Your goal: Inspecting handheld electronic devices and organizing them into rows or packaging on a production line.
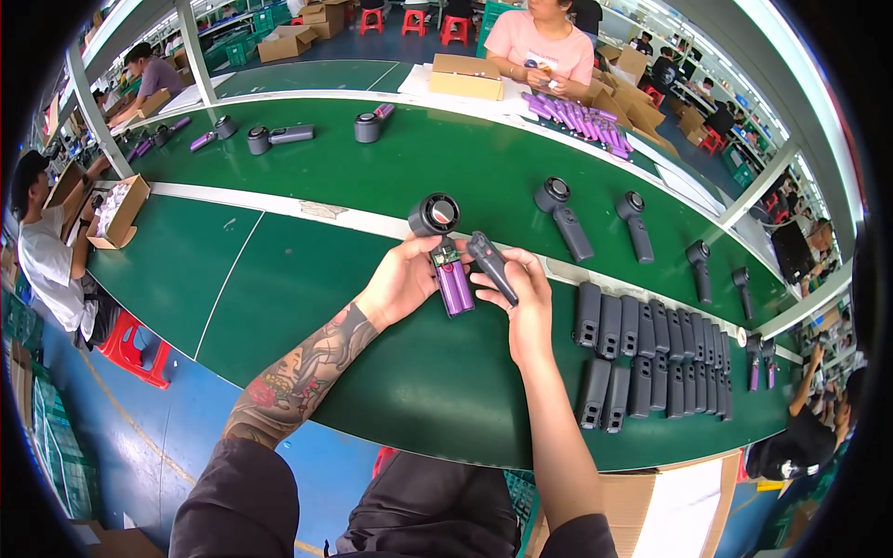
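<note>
Over table (pixel 307 265), curled left hand (pixel 406 279) holds fan (pixel 450 275), right hand (pixel 526 290) casing (pixel 491 268).

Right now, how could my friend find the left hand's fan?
Find the green table. Above it, the left hand grips a dark round-headed fan. Unlike the closed grey fans to its right, it shows bare purple cells.

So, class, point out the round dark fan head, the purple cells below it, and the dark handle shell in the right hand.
Round dark fan head (pixel 438 215): head view, front face.
Purple cells (pixel 455 289): head view, mid-length.
Dark handle shell (pixel 493 267): head view, mid-length.
</note>
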`<state>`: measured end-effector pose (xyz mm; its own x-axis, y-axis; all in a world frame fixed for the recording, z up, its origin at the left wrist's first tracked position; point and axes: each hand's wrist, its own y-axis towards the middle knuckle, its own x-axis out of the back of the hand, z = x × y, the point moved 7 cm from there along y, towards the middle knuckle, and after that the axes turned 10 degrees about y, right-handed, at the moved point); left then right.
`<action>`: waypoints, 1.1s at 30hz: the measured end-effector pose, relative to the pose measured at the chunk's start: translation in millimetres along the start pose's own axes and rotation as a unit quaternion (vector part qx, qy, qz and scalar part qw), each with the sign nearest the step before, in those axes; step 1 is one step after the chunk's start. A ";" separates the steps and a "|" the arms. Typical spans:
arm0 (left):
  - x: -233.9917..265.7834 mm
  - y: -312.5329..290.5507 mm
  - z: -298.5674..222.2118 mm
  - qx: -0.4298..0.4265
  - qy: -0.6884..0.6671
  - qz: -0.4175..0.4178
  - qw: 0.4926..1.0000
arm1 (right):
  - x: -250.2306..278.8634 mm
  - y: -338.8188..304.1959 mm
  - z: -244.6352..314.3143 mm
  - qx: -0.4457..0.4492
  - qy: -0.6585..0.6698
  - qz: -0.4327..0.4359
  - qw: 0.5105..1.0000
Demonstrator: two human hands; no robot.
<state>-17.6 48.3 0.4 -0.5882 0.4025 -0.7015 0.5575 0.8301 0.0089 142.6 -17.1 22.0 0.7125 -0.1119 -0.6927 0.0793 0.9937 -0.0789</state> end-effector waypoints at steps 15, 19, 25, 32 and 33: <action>-19.6 -8.0 -11.1 -0.050 0.112 0.063 0.990 | -57.6 -33.6 -16.5 0.373 -0.590 0.092 0.711; -25.8 -8.0 -16.3 -0.073 0.194 0.097 0.973 | -44.9 -22.6 -16.1 0.322 -0.442 0.073 0.834; -40.7 -16.3 -27.9 -0.101 0.313 0.112 0.938 | -33.7 -9.1 -29.0 0.070 -0.431 0.061 0.898; -40.2 -18.3 -4.3 -0.078 0.410 0.079 0.905 | -34.0 -11.2 -17.2 0.234 -0.460 0.049 0.855; -41.5 -18.8 -4.1 -0.091 0.423 0.063 0.899 | -36.7 -11.1 -16.6 0.239 -0.456 0.063 0.855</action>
<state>-6.0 17.6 32.3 -0.8050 0.5837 0.1066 0.5916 0.7756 0.2201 104.0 -24.1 36.4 0.9661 -0.1735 0.1912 0.0823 0.9089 0.4088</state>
